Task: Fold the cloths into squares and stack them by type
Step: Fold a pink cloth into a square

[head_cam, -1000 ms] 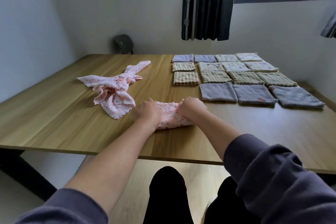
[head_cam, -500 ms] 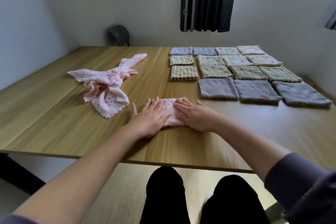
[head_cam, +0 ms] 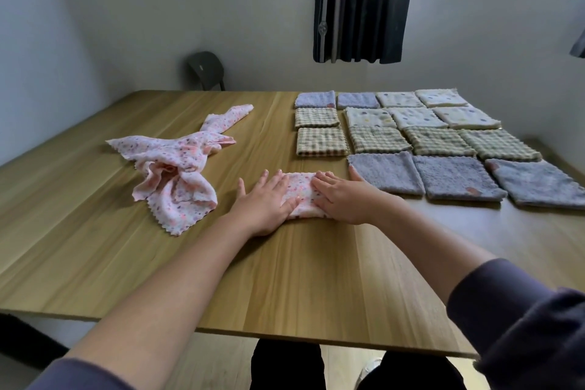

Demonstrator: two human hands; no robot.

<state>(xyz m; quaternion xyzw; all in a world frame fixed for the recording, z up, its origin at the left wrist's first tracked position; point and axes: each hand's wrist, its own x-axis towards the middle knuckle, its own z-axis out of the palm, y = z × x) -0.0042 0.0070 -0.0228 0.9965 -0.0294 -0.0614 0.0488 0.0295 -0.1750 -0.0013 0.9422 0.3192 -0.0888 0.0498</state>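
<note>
On the wooden table (head_cam: pixel 79 256), a crumpled heap of pink floral cloths (head_cam: pixel 177 174) lies at the left. Near it, the left hand (head_cam: pixel 264 204) presses flat, fingers straight, on the folded pink cloth (head_cam: pixel 300 191). The right hand (head_cam: pixel 345 201) presses its other side, fingers likewise straight. Further right, folded grey cloths (head_cam: pixel 456 179), checked cloths (head_cam: pixel 380 139) and dotted cloths (head_cam: pixel 414 117) lie in rows.

There are five grey cloths (head_cam: pixel 386 172), five checked cloths (head_cam: pixel 321 141), five spotty cloths (head_cam: pixel 370 117), one folded pink cloth (head_cam: pixel 302 190) and one crumpled pink heap (head_cam: pixel 177 174).
</note>
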